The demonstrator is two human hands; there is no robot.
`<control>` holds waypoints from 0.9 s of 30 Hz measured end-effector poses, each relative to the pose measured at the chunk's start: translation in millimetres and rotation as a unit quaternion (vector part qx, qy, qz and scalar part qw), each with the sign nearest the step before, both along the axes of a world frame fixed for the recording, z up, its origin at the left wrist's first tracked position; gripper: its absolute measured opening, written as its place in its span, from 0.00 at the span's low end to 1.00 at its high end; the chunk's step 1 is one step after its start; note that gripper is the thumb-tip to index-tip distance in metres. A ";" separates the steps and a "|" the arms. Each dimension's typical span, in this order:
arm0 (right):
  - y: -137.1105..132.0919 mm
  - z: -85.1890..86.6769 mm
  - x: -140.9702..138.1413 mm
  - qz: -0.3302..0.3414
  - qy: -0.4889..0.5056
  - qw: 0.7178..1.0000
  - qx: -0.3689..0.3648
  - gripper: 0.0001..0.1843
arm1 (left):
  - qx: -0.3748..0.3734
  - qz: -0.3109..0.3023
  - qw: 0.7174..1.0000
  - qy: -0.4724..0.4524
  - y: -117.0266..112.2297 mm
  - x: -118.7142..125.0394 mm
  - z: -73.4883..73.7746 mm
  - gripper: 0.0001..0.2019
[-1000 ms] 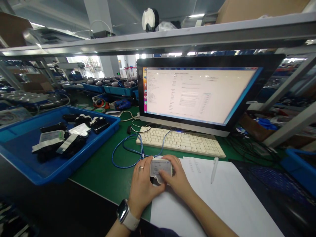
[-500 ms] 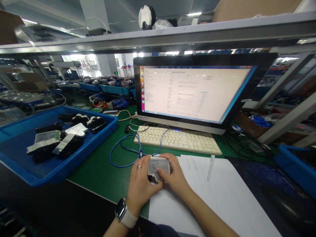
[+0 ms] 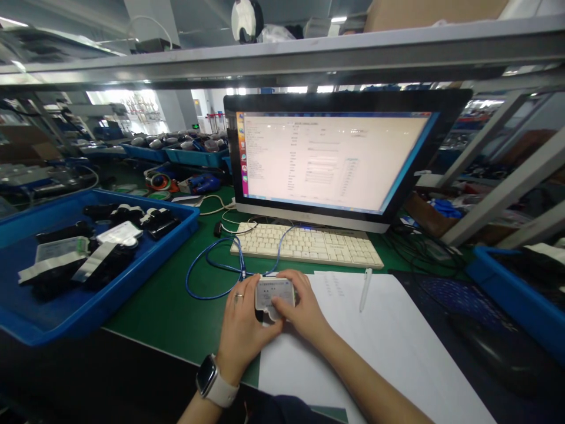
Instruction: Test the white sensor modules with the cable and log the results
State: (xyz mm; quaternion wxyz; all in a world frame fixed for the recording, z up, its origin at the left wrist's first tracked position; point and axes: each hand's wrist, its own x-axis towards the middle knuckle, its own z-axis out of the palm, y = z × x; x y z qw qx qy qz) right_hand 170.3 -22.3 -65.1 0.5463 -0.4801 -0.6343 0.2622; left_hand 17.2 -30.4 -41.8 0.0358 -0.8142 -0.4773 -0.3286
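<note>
In the head view, the only 1 here, the person holds a small pale labelled case (image 3: pixel 270 289) in front of the keyboard (image 3: pixel 304 244), over the upper left edge of the white paper (image 3: pixel 375 347). Whether its underside rests on anything is hidden. The fingers of the left hand (image 3: pixel 244 323) curl narrowly along its left side; those of the right hand (image 3: pixel 305 309) wrap its right side, with the thumb laid across the printed face. So 2 hands share 1 grip.

The case looks like hard plastic: probably light, stiff and a little slick, more likely to scuff or crack from a drop than to bend. The straight side edges seem the best place to take hold; the lower edge has a rounded, uneven outline and would give a poorer seat.

A blue cable (image 3: pixel 187 277) loops on the green tabletop (image 3: pixel 152 321) just beyond the left hand. The pen (image 3: pixel 365 290) lies on the paper, apart from the right hand.
</note>
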 end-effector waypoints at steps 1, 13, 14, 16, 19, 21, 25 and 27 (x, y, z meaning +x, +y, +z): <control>-0.2 0.4 0.0 -0.001 0.000 1.000 0.000 0.17 | 0.004 0.000 1.000 0.002 0.1 -0.1 -0.1 0.33; -1.9 3.1 -0.6 -0.003 0.006 1.000 -0.002 0.16 | 0.017 0.004 1.000 0.010 1.9 1.0 -1.0 0.33; -1.5 2.7 -0.8 -0.003 0.004 1.000 -0.001 0.16 | 0.018 0.003 1.000 0.010 1.5 0.7 -1.0 0.33; -1.0 2.0 -0.9 -0.005 0.002 1.000 0.002 0.16 | 0.019 0.002 1.000 0.010 1.1 0.3 -0.7 0.33; -0.8 1.4 -0.5 -0.007 0.002 1.000 0.002 0.16 | 0.022 0.002 1.000 0.014 1.3 0.6 0.1 0.33; -1.2 1.2 -0.1 -0.007 0.005 1.000 0.001 0.16 | 0.023 0.002 1.000 0.014 1.5 1.0 0.5 0.33; -1.9 1.2 -0.1 -0.005 0.008 1.000 0.002 0.16 | 0.022 0.003 1.000 0.016 1.2 0.8 0.2 0.33; -1.8 1.2 -0.4 -0.004 0.009 1.000 0.001 0.17 | 0.023 0.005 1.000 0.019 0.9 0.4 -0.3 0.33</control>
